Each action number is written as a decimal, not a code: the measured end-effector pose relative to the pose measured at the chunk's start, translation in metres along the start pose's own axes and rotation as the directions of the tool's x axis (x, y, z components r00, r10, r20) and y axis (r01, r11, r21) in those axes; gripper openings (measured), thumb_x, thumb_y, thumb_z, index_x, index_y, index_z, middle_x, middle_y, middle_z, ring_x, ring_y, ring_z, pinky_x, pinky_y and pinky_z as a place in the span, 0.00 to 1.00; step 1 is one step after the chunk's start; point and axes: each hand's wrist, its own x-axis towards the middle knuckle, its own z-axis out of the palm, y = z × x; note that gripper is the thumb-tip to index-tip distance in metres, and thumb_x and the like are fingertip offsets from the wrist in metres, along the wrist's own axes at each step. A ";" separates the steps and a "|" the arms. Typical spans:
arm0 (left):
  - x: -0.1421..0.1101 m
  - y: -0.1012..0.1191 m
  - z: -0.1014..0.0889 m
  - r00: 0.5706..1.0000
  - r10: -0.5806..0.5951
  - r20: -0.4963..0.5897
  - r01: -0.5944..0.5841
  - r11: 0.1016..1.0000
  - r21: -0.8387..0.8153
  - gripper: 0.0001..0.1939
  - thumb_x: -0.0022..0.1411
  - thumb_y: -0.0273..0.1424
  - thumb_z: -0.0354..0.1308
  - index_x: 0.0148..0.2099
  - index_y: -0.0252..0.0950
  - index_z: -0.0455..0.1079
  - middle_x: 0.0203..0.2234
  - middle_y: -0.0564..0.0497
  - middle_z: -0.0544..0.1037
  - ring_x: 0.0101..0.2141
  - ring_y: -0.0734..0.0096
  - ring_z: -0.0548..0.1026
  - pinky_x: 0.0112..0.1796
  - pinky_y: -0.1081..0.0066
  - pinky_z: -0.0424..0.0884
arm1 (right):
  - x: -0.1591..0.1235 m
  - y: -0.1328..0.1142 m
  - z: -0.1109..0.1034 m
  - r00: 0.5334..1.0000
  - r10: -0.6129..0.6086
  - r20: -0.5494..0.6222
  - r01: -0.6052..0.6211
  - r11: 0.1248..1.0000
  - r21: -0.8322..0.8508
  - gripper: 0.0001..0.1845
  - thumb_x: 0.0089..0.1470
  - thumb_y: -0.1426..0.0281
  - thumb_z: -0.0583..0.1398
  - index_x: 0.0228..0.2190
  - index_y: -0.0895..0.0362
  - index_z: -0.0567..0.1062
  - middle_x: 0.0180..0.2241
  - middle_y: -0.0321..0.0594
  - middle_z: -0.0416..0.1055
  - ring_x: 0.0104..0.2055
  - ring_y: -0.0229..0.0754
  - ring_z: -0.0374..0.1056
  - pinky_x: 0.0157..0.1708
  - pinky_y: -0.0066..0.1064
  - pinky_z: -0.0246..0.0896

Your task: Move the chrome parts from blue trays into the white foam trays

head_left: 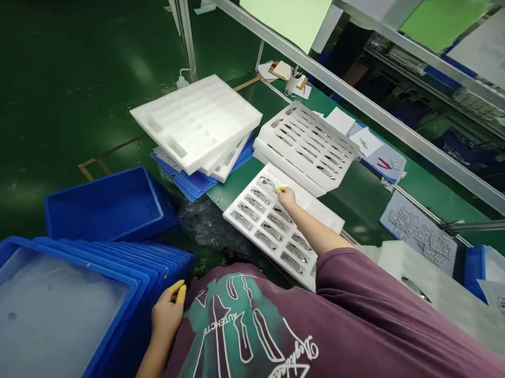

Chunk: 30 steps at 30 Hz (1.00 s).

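My right hand (285,197), with yellow finger covers, reaches over a white foam tray (325,212). Its fingers pinch the end of a shiny curved metal piece (268,183) at the tray's far corner slot. Similar curved metal pieces (272,231) lie in rows in the tray's slots, some hidden under my forearm. Close to my shirt, my left hand (168,309) hangs near the blue bins, also with yellow finger covers. Its thumb and finger are slightly apart, with nothing visible between them.
Behind stands a foam tray stack (305,144) with slim metal pieces. More white foam trays (198,118) lie on blue sheets (193,183). Nested blue bins (134,274) and a blue bin (105,205) stand left. A metal frame bar (314,67) crosses above the green table.
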 end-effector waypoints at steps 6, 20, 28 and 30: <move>-0.022 -0.017 0.019 0.935 -0.353 -0.018 0.343 0.919 -0.196 0.19 0.39 0.41 0.57 0.33 0.37 0.75 0.28 0.47 0.79 0.32 0.58 0.76 0.37 0.64 0.73 | 0.009 0.022 0.011 0.998 -0.004 0.059 0.026 0.928 -0.373 0.12 0.51 0.66 0.56 0.31 0.58 0.77 0.31 0.43 0.75 0.33 0.41 0.68 0.32 0.27 0.56; -0.071 -0.024 0.049 0.911 -0.358 -0.204 0.254 0.878 -0.405 0.10 0.43 0.36 0.57 0.28 0.38 0.74 0.26 0.46 0.79 0.26 0.64 0.75 0.29 0.66 0.73 | 0.018 0.019 -0.016 0.945 -0.093 0.315 0.265 0.781 -0.565 0.12 0.46 0.67 0.58 0.27 0.58 0.81 0.29 0.54 0.77 0.35 0.52 0.73 0.30 0.34 0.59; -0.142 -0.063 -0.078 0.536 -0.360 -0.764 0.400 0.905 -0.145 0.16 0.50 0.37 0.54 0.38 0.36 0.75 0.33 0.47 0.78 0.30 0.67 0.73 0.37 0.68 0.72 | -0.016 -0.020 0.049 0.882 -0.347 0.318 0.430 0.869 -0.244 0.23 0.45 0.58 0.56 0.37 0.57 0.80 0.33 0.51 0.77 0.39 0.56 0.73 0.39 0.42 0.66; -0.166 -0.085 -0.134 0.340 -0.427 -0.838 0.571 0.801 -0.177 0.17 0.51 0.35 0.55 0.41 0.31 0.74 0.32 0.47 0.77 0.29 0.67 0.72 0.39 0.64 0.72 | -0.081 -0.043 0.097 0.751 -0.372 0.546 0.468 0.882 -0.043 0.28 0.46 0.53 0.55 0.40 0.60 0.79 0.35 0.50 0.77 0.39 0.52 0.73 0.40 0.40 0.66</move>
